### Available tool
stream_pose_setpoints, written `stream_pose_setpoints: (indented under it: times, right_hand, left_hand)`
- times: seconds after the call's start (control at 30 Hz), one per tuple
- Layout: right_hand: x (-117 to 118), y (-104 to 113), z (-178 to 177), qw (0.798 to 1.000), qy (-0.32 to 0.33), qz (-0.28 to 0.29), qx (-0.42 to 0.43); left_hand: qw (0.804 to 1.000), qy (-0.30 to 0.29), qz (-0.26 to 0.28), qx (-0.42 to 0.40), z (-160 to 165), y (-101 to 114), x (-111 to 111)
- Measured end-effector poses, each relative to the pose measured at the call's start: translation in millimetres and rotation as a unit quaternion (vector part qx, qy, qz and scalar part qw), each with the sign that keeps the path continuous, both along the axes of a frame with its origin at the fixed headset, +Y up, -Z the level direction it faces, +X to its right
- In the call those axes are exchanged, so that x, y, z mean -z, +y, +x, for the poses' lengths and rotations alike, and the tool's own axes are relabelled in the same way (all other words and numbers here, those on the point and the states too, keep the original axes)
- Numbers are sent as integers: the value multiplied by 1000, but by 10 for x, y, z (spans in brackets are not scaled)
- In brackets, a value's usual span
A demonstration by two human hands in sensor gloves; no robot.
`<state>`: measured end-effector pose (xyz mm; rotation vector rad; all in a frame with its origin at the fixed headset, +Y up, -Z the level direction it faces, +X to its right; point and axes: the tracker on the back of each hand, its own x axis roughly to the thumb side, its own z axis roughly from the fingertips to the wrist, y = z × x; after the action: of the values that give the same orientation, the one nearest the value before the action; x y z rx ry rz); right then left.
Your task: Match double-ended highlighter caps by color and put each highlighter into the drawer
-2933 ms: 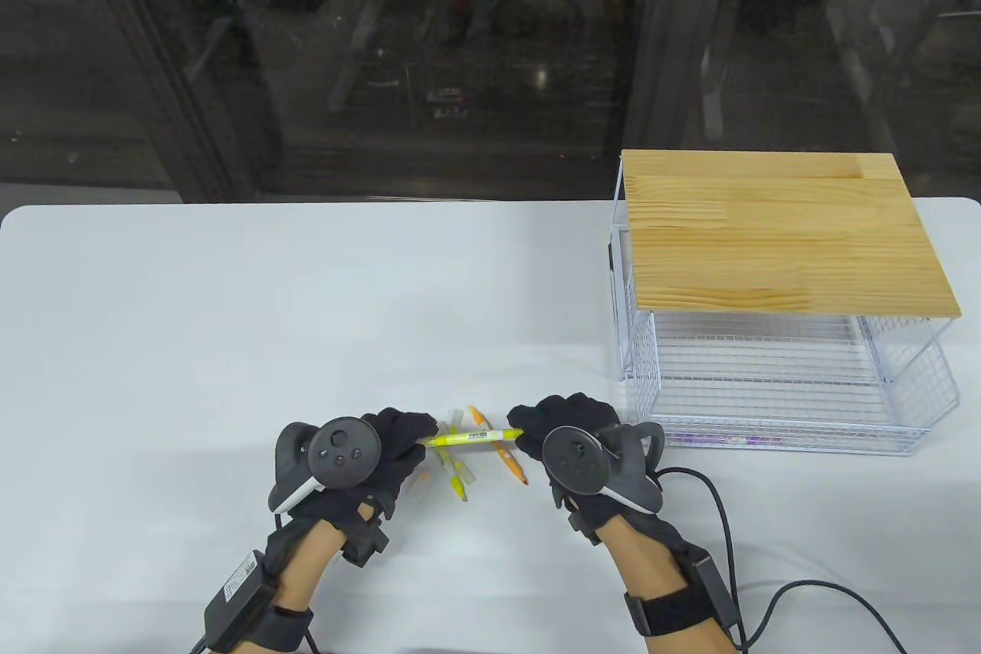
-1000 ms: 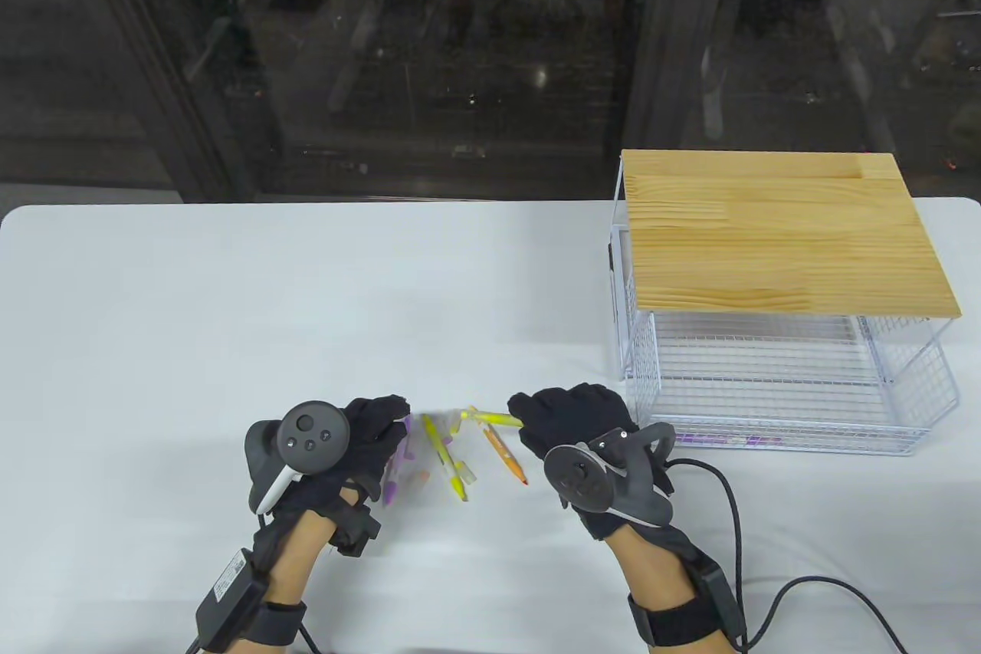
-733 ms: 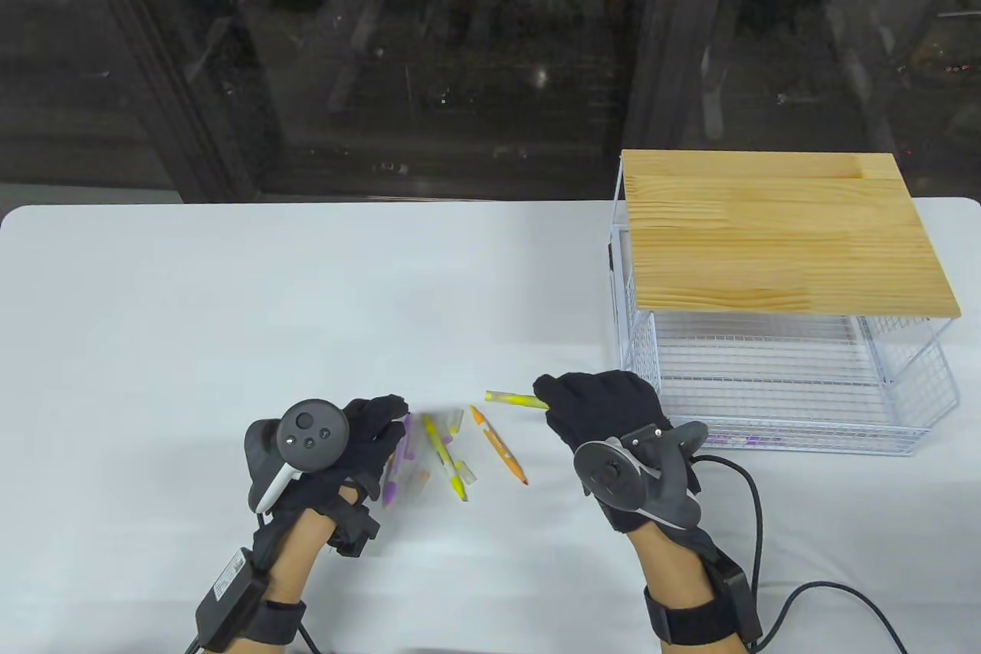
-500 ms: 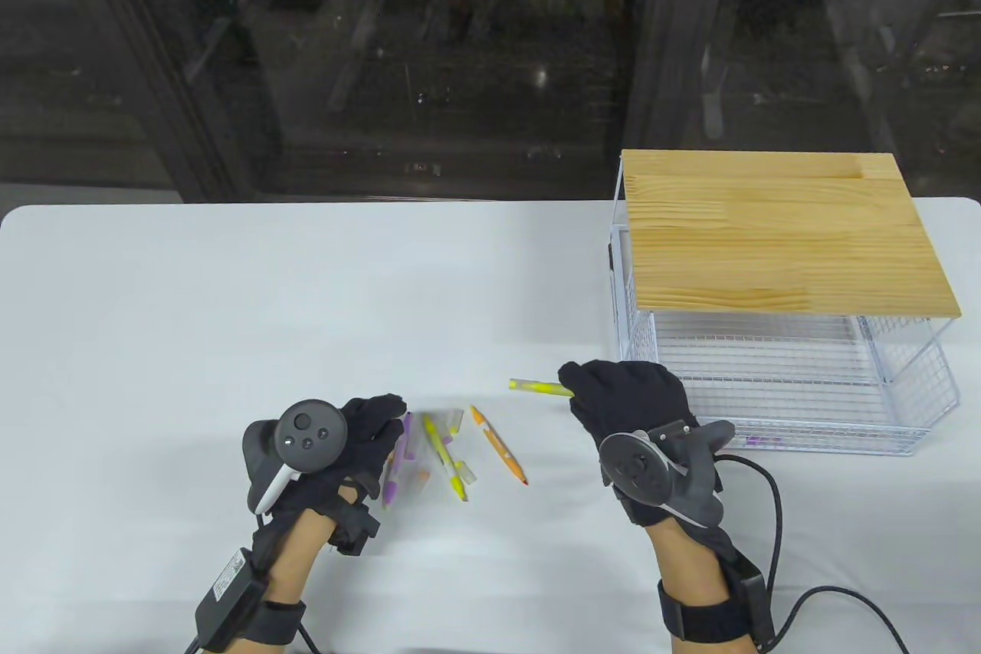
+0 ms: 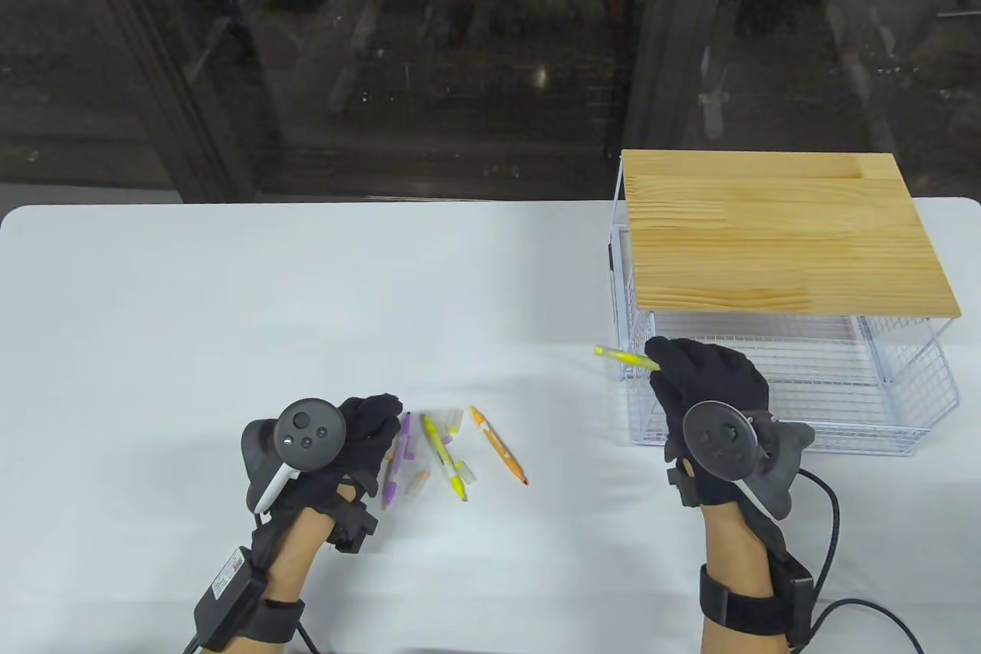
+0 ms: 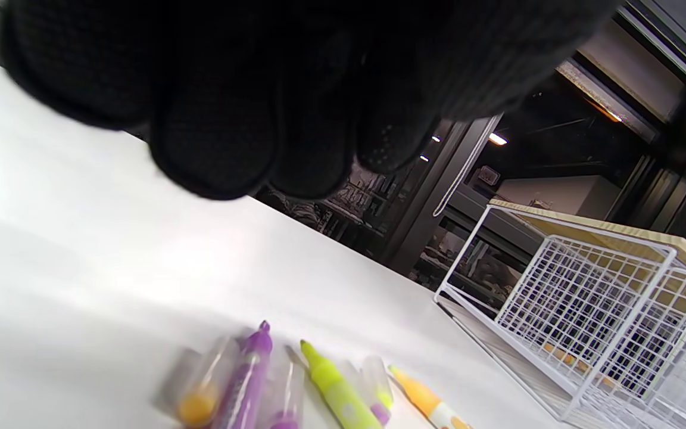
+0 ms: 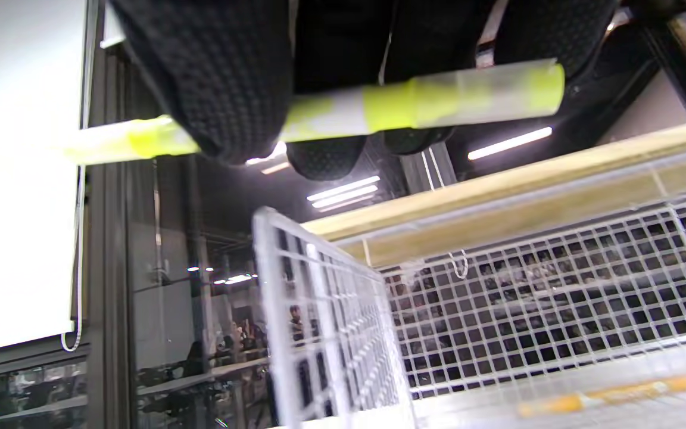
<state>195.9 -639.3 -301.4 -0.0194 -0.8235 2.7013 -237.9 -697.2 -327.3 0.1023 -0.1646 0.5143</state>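
— One yellow highlighter (image 5: 625, 357) is gripped by the right hand (image 5: 709, 393), lying crosswise above the drawer (image 5: 916, 409) front corner.
— And the left hand (image 5: 360, 439)?
— Relaxed, empty, beside the loose highlighters (image 5: 441, 451).

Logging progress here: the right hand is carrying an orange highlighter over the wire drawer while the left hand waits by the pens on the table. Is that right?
Not quite: the highlighter gripped by the right hand is yellow, not orange, as the right wrist view shows. It is over the wire drawer, and the left hand does wait by the pens.
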Motion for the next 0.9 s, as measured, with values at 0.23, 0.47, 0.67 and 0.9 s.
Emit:
stream_pose_setpoints:
  times: [0.23,0.47,0.67,0.9]
  right_hand:
    - [68,-105,218,999,-33,-27,26]
    - [121,-216,426,995,-67,-53,52]
    - [152,-299,568,991,-95,-69,64]
    - [193,-403,692,986,-100,-111,80]
  left_hand:
    - [1000,1,-2,-6,-16,4,1]
    - [1000,1,-4,-8,-28,4,1]
    - [1000,1,-5,-10,-38,5,3]
    - [1000,0,-7,-11,-41,5,1]
